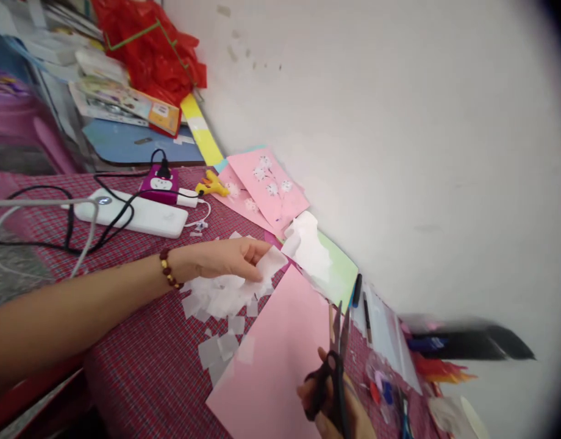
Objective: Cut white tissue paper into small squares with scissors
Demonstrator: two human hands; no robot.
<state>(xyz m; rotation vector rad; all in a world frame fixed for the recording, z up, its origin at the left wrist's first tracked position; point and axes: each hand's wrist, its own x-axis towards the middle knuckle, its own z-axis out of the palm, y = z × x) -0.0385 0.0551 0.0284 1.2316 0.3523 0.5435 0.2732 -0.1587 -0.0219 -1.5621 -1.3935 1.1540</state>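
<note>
Between the thumb and fingers of my left hand [232, 257] is a piece of white tissue paper [272, 262], held above a heap of cut white paper pieces [219, 297]. My right hand [342, 411] grips black-handled scissors [334, 366], their blades parted a little and pointing away from me. Beneath the scissors lies a pink sheet of paper [275, 353], with a few white scraps on its left edge. A torn white sheet [310, 244] rests on a light green sheet [339, 265] just beyond my left hand.
Pink cards with white flowers [269, 183] lean by the wall. At left, a white power strip [134, 213] and its cables cross the checked tablecloth [143, 360], near a purple box [160, 184] and a yellow toy [211, 184]. Pens [356, 291] lie at right.
</note>
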